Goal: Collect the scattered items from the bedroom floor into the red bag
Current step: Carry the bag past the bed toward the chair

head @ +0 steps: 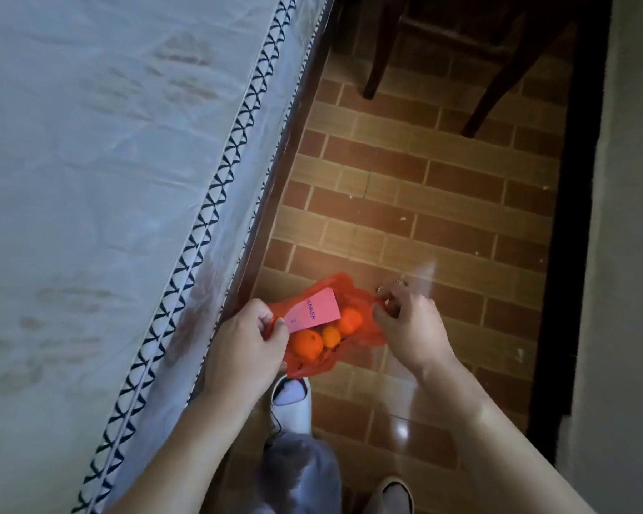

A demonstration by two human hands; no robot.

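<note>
While both hands, left (245, 339) and right (409, 328), pinch the red bag (364, 328) open above the floor (405, 217), thin plastic could tear, spilling its oranges (305, 343) and Anker box (314, 309).

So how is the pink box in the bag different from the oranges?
The box is flat, with straight edges and corners; the oranges are round. The box is pink with printed letters; the oranges are plain orange. There is one box, but three oranges show. The box lies higher, near the bag's mouth, with the oranges below it. Both sit inside the red bag.
</note>
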